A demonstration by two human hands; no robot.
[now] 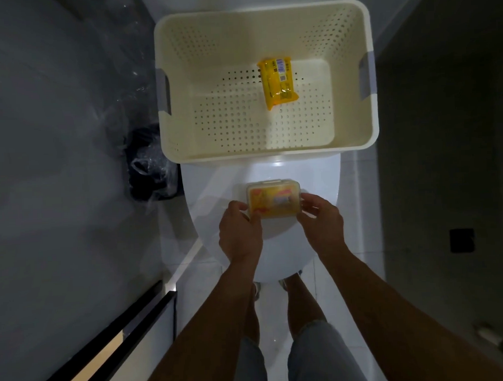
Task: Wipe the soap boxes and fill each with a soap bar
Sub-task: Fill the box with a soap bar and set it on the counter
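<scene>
Both hands, left (240,227) and right (321,219), grip the closed soap box (273,199) at its ends on the toilet lid (216,191).

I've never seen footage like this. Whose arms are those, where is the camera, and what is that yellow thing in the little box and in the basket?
There is no machine here: a person wears a wide-angle camera on the head, so this single picture looks down along their own arms and legs. The left hand and the right hand grip the two ends of a small clear soap box that sits on a closed white toilet lid. The box's lid looks closed, and through it you can see a yellow packet, most likely a wrapped soap bar. Behind it stands a cream plastic basket with holes, holding one more yellow wrapped soap bar. To the left, on the floor, stands a dark bin lined with a plastic bag.
</scene>
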